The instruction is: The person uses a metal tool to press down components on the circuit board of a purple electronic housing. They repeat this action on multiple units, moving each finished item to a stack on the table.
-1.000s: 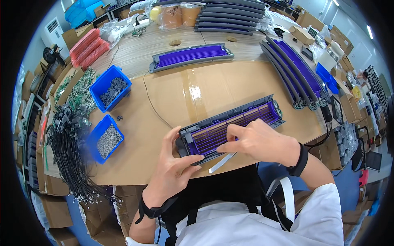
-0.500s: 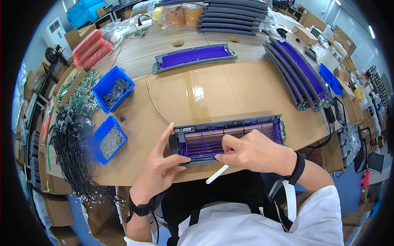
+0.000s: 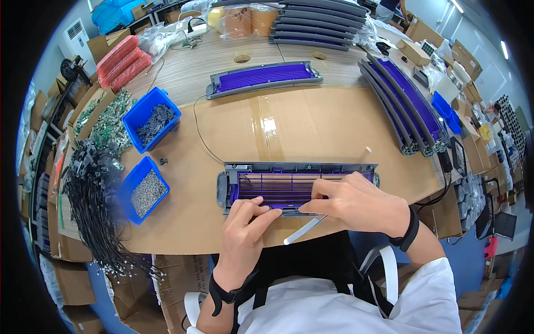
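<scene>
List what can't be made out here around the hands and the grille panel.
Head view only:
- Near edge of the grey and purple grille panel: covered by the left hand and right hand.
- White strip: its upper end is hidden under the right hand's fingers, so the grip is unclear.
- Contents of the blue bin: small grey parts, too small to identify.
- Bundle of black cables: its far end blurs toward the fisheye rim.

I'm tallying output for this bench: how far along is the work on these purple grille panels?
Done, by the look of it: a row of grey-and-purple panels leaning at the right and a stack at the back. In hand: one panel flat on the cardboard, the left hand steadying its near edge, the right hand pressing a white strip there. Left: another panel lies apart, and two blue bins hold small parts.
</scene>
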Available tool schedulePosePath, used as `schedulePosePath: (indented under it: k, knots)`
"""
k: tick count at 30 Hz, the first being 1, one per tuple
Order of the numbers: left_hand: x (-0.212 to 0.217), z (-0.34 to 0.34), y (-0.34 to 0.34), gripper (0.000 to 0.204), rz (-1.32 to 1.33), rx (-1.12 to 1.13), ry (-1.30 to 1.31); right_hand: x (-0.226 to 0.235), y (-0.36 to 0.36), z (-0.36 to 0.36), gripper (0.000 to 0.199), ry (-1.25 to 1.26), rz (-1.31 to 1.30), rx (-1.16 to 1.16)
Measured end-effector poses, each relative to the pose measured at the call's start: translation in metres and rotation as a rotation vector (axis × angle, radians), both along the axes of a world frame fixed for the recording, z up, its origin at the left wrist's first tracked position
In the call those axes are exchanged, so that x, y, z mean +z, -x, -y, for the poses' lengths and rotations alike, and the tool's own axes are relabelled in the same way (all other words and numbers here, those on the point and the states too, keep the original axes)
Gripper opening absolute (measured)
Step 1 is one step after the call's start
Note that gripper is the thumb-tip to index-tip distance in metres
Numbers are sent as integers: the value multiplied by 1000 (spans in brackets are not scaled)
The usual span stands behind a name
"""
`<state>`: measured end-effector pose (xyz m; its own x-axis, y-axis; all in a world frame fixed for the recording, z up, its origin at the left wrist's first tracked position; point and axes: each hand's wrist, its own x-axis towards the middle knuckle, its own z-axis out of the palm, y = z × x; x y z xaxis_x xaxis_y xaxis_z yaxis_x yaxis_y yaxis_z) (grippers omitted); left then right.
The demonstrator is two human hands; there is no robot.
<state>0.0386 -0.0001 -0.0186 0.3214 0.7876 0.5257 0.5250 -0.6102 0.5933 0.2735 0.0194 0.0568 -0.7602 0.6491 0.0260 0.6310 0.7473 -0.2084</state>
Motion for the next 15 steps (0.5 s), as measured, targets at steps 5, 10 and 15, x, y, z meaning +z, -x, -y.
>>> schedulePosePath:
  k: [5, 10, 15]
  knots:
    - [0, 2, -2, 34, -33, 22, 8, -7, -10, 0, 25, -59, -54, 1]
    - [1, 3, -3, 34, -34, 30, 11, -16, -7, 5, 17, -185, -37, -14]
    - [-1, 1, -1, 37, -26, 20, -10, -12, -10, 11, 14, -226, 20, 21]
